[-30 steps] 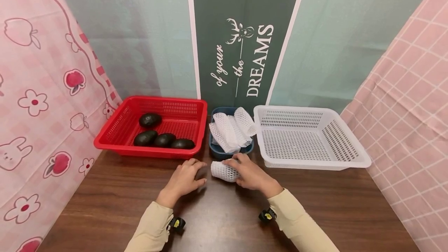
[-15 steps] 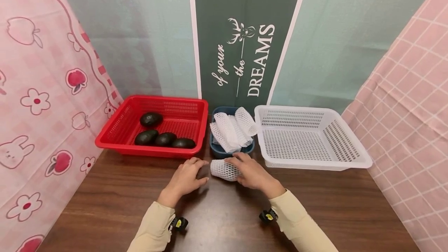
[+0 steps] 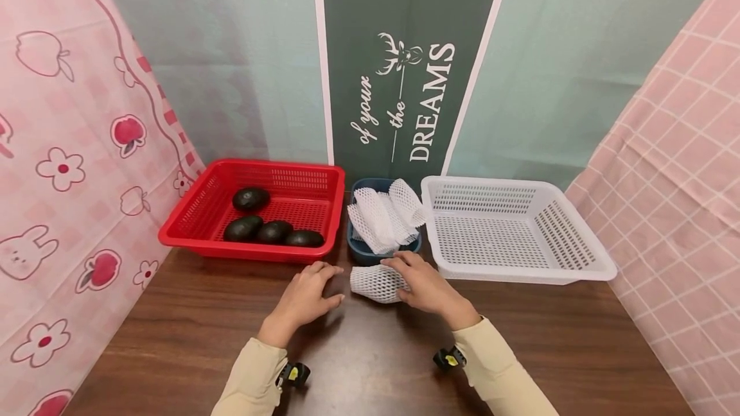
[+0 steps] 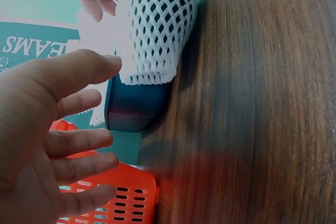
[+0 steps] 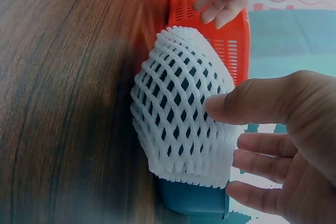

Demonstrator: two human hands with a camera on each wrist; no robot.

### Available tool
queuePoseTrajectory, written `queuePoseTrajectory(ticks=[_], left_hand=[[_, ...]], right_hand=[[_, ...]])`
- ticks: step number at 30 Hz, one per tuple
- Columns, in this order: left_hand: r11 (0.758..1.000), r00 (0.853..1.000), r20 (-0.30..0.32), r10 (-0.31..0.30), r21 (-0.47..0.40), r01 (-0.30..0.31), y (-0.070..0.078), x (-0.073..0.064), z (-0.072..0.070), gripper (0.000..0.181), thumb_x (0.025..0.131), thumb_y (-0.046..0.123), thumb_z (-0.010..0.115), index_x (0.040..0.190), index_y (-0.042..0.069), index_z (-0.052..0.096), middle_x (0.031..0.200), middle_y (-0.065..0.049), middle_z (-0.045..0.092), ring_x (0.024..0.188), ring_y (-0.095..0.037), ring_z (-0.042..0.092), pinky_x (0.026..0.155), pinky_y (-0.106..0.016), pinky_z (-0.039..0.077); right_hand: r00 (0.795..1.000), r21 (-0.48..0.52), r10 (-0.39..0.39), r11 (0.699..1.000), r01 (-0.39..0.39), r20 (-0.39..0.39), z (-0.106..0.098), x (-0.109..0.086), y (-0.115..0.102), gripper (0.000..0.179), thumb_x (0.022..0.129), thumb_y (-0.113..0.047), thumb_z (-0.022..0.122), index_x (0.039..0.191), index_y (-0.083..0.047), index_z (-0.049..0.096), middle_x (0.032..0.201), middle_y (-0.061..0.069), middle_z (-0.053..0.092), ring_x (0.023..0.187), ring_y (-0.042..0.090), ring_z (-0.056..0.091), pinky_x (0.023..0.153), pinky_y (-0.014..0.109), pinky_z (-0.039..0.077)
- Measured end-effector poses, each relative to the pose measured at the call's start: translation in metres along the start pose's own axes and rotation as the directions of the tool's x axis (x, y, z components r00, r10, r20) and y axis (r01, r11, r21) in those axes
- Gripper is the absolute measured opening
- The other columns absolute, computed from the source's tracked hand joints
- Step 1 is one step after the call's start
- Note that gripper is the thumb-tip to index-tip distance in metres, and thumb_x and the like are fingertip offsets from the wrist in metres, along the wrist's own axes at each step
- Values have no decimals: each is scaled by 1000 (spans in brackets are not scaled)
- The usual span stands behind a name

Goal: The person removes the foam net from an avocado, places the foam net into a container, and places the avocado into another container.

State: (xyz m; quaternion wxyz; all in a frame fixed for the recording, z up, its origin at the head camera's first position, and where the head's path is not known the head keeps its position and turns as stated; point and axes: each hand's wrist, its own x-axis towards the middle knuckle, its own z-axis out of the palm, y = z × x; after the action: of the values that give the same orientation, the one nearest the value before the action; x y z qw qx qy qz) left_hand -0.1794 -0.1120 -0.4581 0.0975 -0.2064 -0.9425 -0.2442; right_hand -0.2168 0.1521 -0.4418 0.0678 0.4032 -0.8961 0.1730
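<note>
An avocado in a white foam net sleeve [image 3: 378, 283] lies on the table just in front of the blue bin, its dark skin showing through the mesh. My right hand [image 3: 424, 284] is at the sleeve's right end, fingers loosely spread; in the right wrist view the thumb [image 5: 226, 107] overlaps the mesh and the fingertips lie right at its edge. To the left of the sleeve, my left hand [image 3: 306, 294] is held apart from it, fingers spread and holding nothing. Several bare avocados [image 3: 243, 228] lie in the red basket [image 3: 248, 250].
The blue bin [image 3: 361, 255] holds several white foam net sleeves [image 3: 376, 220]. A white basket [image 3: 520, 273] with nothing in it stands at the right on the brown wooden table [image 3: 358, 364]. Pink and green cloths hang around the sides and back.
My right hand has drawn slightly right, so more of the netted avocado shows. The left hand and the netted avocado stay nearly in place.
</note>
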Motion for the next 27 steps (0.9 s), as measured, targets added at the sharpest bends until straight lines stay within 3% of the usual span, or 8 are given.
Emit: queuePoseTrajectory(ticks=[3,9,15,19,27], left_hand=[[1000,1000,-10,0,2,0,0,1,0,43,72,25,78,110,11,65,103,-7,59,96,-26,56,72,-46,46],[999,999,-26,24,-23,-25,3,6,6,40,72,21,78,109,9,66,101,-8,59,92,-26,58,72,-44,49],[999,1000,-19,0,-46,-1,3,10,11,36,73,17,76,107,10,66,100,-6,60,92,-26,59,73,-43,49],[998,1000,-3,-11,-65,11,0,11,15,33,74,13,74,106,9,66,99,-7,61,91,-25,60,74,-43,49],[992,1000,24,-1,-129,4,-1,13,21,31,76,9,72,106,3,65,96,-12,60,84,-24,59,75,-41,48]], right_hand=[[1000,10,10,1000,-10,4,0,-1,0,58,71,-5,75,125,-6,54,118,17,49,105,34,50,83,47,44],[994,59,106,993,-106,11,-6,-8,3,58,73,-9,76,127,-7,53,118,12,51,107,29,50,86,43,44],[988,94,151,984,-153,34,-9,-14,7,57,74,-9,75,127,-5,53,115,12,51,94,21,50,79,38,45],[986,92,162,982,-166,46,-9,-18,8,55,74,-8,75,125,-4,54,111,10,53,86,18,48,74,36,45],[989,69,145,987,-147,30,-8,-23,10,52,73,-11,76,121,-2,57,107,10,56,95,22,53,80,40,45]])
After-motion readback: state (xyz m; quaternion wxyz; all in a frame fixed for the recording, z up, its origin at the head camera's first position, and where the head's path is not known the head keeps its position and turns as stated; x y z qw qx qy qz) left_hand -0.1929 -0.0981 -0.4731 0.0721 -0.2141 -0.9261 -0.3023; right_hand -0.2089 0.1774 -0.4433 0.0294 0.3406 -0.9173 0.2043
